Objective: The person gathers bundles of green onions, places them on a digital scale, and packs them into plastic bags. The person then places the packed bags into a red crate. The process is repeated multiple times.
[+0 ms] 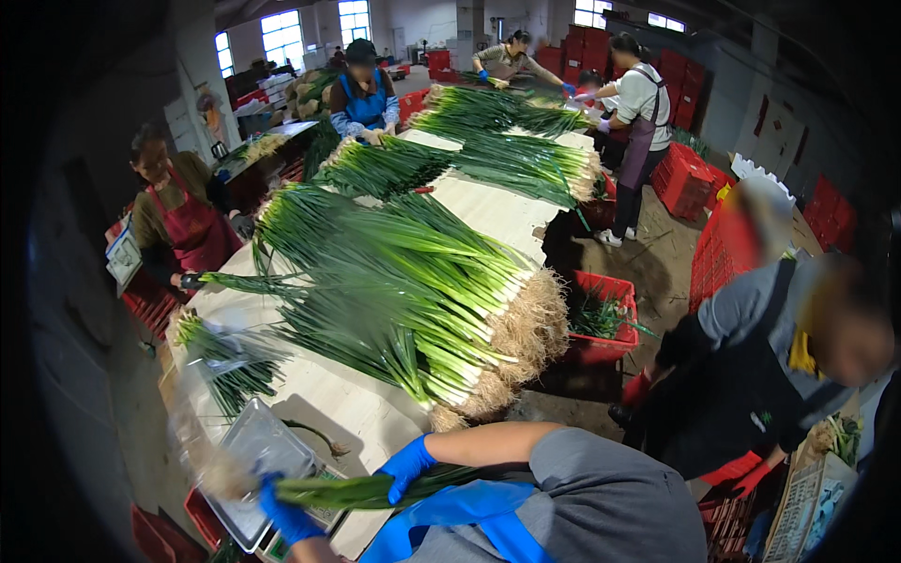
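My left hand, in a blue glove, closes around a bunch of green onions near its root end. Further along the leaves, my right hand, also blue-gloved, grips the same bunch. The blurred roots lie over a metal tray on a scale, with clear plastic film around them. A loose green onion lies beside the tray. Beyond my hands, a large pile of green onions covers part of the table, roots towards the right. A smaller bunch sits at the left.
A co-worker in a red apron stands at the left; another in a dark apron is close at the right. Several people stand at the table's far end. A red crate with green leaves stands beside the table, and more red crates lie beyond.
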### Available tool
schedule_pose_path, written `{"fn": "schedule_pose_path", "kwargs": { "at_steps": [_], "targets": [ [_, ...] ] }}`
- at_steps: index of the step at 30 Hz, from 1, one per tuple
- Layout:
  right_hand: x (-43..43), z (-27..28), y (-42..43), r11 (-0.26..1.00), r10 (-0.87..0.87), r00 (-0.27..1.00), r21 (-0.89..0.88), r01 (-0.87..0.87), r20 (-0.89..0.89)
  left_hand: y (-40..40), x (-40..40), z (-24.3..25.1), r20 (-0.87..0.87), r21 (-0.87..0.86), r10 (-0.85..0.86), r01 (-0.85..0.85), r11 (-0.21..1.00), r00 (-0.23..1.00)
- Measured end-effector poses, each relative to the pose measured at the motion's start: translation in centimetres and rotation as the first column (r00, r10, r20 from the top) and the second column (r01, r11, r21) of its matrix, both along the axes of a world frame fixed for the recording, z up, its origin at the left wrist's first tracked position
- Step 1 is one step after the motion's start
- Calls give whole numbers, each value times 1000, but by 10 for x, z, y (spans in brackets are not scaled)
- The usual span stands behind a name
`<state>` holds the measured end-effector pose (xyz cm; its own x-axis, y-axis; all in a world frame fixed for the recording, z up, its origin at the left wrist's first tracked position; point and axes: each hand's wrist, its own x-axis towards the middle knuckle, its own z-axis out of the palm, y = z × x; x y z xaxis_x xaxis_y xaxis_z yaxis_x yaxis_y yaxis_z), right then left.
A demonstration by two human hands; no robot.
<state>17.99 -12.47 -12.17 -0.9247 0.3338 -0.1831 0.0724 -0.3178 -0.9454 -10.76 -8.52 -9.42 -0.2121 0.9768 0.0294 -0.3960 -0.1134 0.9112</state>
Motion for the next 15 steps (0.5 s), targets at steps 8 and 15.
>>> {"fn": "schedule_pose_path", "kwargs": {
  "at_steps": [8, 15],
  "targets": [
    [-79, -25, -15, 935, 210, 949, 331, -125, -235, -86, -134, 86, -119, -53, 438, -447, 893, 891],
    [-149, 39, 8, 856, 236, 938, 404, -324, 252, -163, -228, 43, -88, -26, 728, -733, 680, 680]
  ]
}}
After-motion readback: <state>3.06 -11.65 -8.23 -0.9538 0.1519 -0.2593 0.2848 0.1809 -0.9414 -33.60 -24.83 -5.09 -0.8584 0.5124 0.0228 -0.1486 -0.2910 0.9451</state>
